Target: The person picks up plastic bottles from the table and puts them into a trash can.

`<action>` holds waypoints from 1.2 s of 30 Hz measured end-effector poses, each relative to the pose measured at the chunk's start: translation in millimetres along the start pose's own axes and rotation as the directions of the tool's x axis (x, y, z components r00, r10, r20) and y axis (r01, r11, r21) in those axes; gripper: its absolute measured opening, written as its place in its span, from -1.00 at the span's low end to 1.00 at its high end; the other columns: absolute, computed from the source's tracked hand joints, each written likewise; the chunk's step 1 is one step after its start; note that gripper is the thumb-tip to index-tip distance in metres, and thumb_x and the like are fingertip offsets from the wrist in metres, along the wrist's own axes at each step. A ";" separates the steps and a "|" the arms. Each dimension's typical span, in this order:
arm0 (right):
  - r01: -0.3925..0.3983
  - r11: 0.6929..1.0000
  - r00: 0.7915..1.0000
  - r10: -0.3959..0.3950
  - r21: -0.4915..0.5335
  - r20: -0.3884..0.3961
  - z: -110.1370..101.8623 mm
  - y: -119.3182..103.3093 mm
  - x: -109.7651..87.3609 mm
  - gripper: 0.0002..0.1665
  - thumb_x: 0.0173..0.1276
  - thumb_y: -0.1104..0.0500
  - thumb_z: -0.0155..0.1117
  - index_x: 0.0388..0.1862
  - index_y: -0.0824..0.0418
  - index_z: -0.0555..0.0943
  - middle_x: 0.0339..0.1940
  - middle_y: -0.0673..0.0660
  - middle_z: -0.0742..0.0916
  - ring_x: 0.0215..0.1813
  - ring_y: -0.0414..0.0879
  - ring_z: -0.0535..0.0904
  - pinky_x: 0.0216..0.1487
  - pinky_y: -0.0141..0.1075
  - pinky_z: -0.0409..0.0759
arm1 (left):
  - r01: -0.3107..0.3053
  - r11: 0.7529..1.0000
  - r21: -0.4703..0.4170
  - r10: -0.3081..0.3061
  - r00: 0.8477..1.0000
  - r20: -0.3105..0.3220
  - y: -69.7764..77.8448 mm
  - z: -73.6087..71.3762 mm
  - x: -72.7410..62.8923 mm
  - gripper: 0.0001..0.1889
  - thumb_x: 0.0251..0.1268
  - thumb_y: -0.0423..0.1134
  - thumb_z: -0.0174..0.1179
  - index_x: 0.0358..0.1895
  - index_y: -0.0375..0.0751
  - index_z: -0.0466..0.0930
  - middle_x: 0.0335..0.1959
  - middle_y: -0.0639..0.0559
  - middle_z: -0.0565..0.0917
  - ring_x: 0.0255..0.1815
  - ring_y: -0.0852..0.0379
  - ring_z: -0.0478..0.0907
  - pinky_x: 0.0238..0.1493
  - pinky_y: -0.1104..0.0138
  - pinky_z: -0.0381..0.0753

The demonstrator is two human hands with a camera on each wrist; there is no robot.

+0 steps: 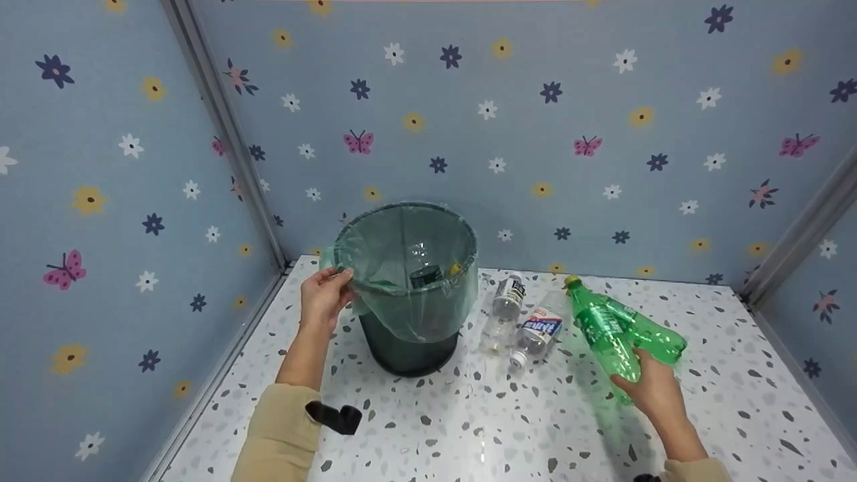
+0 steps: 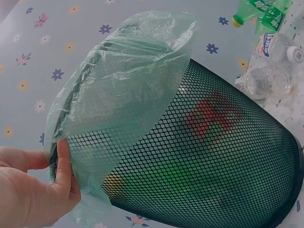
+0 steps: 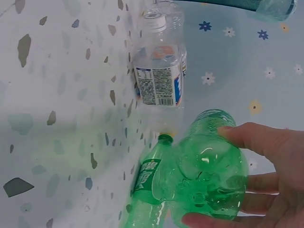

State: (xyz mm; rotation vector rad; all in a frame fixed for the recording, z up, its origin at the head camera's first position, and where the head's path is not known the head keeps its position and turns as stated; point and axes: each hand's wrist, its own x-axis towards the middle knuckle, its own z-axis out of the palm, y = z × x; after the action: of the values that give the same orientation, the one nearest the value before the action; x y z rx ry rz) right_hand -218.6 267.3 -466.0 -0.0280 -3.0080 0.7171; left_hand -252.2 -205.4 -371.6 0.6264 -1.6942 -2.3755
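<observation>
A dark mesh waste bin (image 1: 408,358) stands on the speckled surface with a thin green plastic bag (image 1: 428,318) lining it and folded over the rim. My left hand (image 1: 321,298) pinches the bag and rim at the bin's left side, thumb on one side and fingers on the other. On the right, my right hand (image 1: 655,388) grips the base end of a green plastic bottle (image 1: 596,321) with a yellow cap, tilted with its neck pointing away. A second green bottle (image 1: 659,340) lies just behind it. Red and green shapes show blurred through the mesh (image 2: 209,118).
Between bin and green bottles lie a clear bottle with a blue label (image 1: 541,326) and another with a black-and-white label (image 1: 510,294). The flowered wall (image 1: 535,134) rises close behind. A black strap (image 1: 335,416) sticks out from the left sleeve (image 1: 281,422).
</observation>
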 end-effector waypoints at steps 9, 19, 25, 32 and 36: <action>0.104 0.994 0.990 -0.100 0.037 -0.099 -14.6 -26.5 -3.9 -0.23 0.08 0.18 0.32 0.17 0.52 0.23 -0.02 0.54 0.46 -0.11 0.38 0.43 -0.19 0.11 0.42 | -0.007 1.000 0.010 0.007 1.000 0.006 0.5 -0.1 -0.8 -0.54 0.26 -0.39 0.03 0.20 -0.38 0.14 -0.17 -0.08 0.36 -0.48 0.26 0.45 -0.38 0.46 0.51; 0.202 0.978 0.969 -0.193 0.043 -0.152 -35.6 -58.5 -6.9 -0.24 0.07 0.23 0.32 0.20 0.46 0.23 0.05 0.49 0.44 -0.01 0.37 0.39 -0.09 0.13 0.37 | 0.002 1.000 -0.003 -0.002 1.000 0.005 -0.2 0.2 0.0 -0.54 0.26 -0.39 0.02 0.19 -0.40 0.14 -0.16 -0.10 0.37 -0.46 0.25 0.46 -0.37 0.46 0.52; 0.267 0.963 0.948 -0.257 0.029 -0.189 -47.1 -79.3 -6.1 -0.25 0.05 0.26 0.33 0.21 0.41 0.25 0.07 0.47 0.44 0.03 0.34 0.38 -0.06 0.13 0.36 | -0.015 1.000 0.003 0.015 1.000 0.004 -0.9 0.6 0.5 -0.56 0.26 -0.39 0.02 0.17 -0.40 0.16 -0.18 -0.10 0.37 -0.47 0.26 0.46 -0.40 0.45 0.51; 0.330 0.944 0.930 -0.322 0.014 -0.178 -58.0 -103.9 -3.7 -0.24 0.05 0.27 0.33 0.23 0.37 0.25 0.11 0.42 0.43 0.09 0.32 0.33 0.00 0.14 0.32 | -0.018 1.000 0.006 0.018 1.000 -0.003 -1.0 0.4 0.3 -0.57 0.26 -0.39 0.02 0.17 -0.40 0.17 -0.21 -0.09 0.37 -0.52 0.27 0.44 -0.43 0.45 0.50; 0.387 0.922 0.904 -0.383 -0.017 -0.189 -62.5 -118.4 -0.8 -0.24 0.05 0.26 0.34 0.23 0.35 0.26 0.10 0.41 0.44 0.09 0.33 0.33 -0.01 0.14 0.32 | -0.018 1.000 0.004 0.018 1.000 0.000 -0.5 -0.3 0.6 -0.58 0.26 -0.39 0.02 0.15 -0.40 0.17 -0.22 -0.08 0.37 -0.53 0.26 0.44 -0.43 0.44 0.50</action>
State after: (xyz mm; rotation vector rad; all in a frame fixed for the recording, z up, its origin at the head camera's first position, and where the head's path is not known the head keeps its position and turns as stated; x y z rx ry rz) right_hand -215.3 189.8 -356.9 0.4604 -2.6991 0.6583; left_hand -252.6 -205.7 -372.3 0.6093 -1.6979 -2.3597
